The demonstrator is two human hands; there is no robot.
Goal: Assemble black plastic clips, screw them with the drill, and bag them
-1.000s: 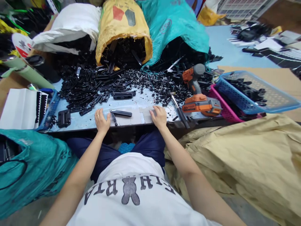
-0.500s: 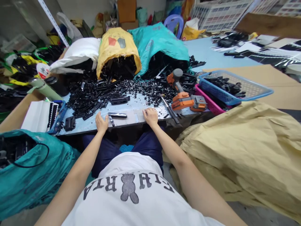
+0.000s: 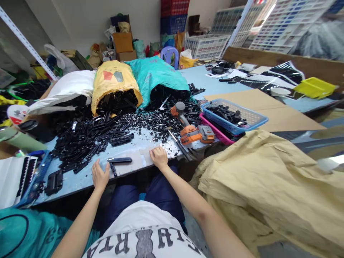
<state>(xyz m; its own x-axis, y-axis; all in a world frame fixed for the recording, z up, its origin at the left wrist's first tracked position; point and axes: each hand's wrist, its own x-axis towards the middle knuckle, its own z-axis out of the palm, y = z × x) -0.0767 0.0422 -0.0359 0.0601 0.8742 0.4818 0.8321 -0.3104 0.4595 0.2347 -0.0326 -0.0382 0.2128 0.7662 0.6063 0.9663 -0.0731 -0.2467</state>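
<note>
My left hand (image 3: pixel 100 174) rests on the front edge of the blue-topped table (image 3: pixel 80 179), fingers apart and holding nothing. Just right of it lie a long dark bar-shaped part (image 3: pixel 120 159) and a smaller black part (image 3: pixel 113 169) angled below it. Also at the table's edge, my right hand (image 3: pixel 159 157) lies on the surface with its fingers loosely spread and nothing visible in them. Between the hands is a piece of clear tape or film (image 3: pixel 146 157). A hammer-like tool (image 3: pixel 178 144) and an orange and grey cordless drill (image 3: pixel 192 133) lie right of my right hand.
Loose black parts (image 3: pixel 80 139) and small screws (image 3: pixel 150 123) are heaped beyond my hands. Behind them lie white (image 3: pixel 67 84), yellow (image 3: pixel 115 79) and teal (image 3: pixel 161 77) sacks. A blue basket (image 3: pixel 255 122) stands right, above tan sheeting (image 3: pixel 255 179).
The camera view has tilted up and turned right, so the table sits lower and further left in the picture. Both hands stay at nearly the same places on the table edge.
</note>
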